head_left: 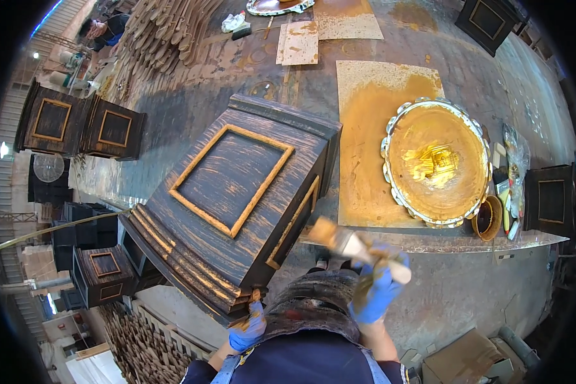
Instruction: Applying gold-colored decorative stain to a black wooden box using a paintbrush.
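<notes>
A large black wooden pedestal (pixel 230 192) with brushed streaks and a gold-framed panel lies tilted on the worktable before me. My left hand (pixel 248 329), in a stained blue glove, grips its near lower corner by the stepped gold-edged moulding. In my right hand (pixel 376 285), also gloved in blue, is a wide paintbrush (pixel 350 244) with gold-brown bristles. Its bristles point left toward the pedestal's side panel, with no clear contact visible. Right of the pedestal, a round scalloped tray (pixel 390 176) holds a pool of wet gold paint.
Beneath the tray lies a paint-stained board (pixel 358 198). A small brown bowl (pixel 488 221) and a plastic bag (pixel 517 153) sit beside it. More black pedestals (pixel 50 121) stand around the table (pixel 173 102). Wooden pieces (pixel 166 38) are piled at the far left, near another person (pixel 109 29).
</notes>
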{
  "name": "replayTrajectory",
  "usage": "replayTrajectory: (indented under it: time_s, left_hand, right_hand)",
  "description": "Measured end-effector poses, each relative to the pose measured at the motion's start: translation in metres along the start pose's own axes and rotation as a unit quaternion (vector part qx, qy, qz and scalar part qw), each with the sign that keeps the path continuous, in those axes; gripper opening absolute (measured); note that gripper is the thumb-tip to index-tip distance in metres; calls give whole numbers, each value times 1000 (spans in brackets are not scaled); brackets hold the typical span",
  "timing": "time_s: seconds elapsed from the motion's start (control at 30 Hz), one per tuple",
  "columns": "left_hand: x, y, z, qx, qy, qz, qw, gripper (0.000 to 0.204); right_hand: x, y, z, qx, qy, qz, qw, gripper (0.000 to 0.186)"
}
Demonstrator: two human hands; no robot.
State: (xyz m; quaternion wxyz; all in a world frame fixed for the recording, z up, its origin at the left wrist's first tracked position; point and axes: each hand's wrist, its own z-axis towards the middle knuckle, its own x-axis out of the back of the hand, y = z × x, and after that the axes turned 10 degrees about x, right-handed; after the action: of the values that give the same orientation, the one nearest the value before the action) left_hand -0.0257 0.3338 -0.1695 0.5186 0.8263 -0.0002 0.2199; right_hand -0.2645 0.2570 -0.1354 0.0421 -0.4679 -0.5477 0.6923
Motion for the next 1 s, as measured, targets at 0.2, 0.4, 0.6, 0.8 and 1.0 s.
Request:
replayTrajectory:
  time_s: [0.2, 0.4, 0.6, 0.8, 1.0]
  left_hand:
    - [-1, -2, 1, 4, 3, 1, 1000, 21]
    - [0, -3, -1, 5, 8, 4, 1000, 20]
    - [3, -4, -3, 9, 17, 8, 1000, 20]
    - [5, -4, -5, 9, 26, 9, 1000, 19]
    - [4, -3, -3, -2, 32, 8, 999, 19]
  right_hand:
    - [-5, 29, 35, -45, 53, -17, 997, 23]
    - [-15, 37, 44, -65, 56, 4, 996, 23]
    - [-15, 29, 17, -83, 10, -5, 996, 20]
    - [-15, 4, -15, -40, -106, -37, 993, 26]
    - [-12, 21, 6, -72, 3, -19, 997, 20]
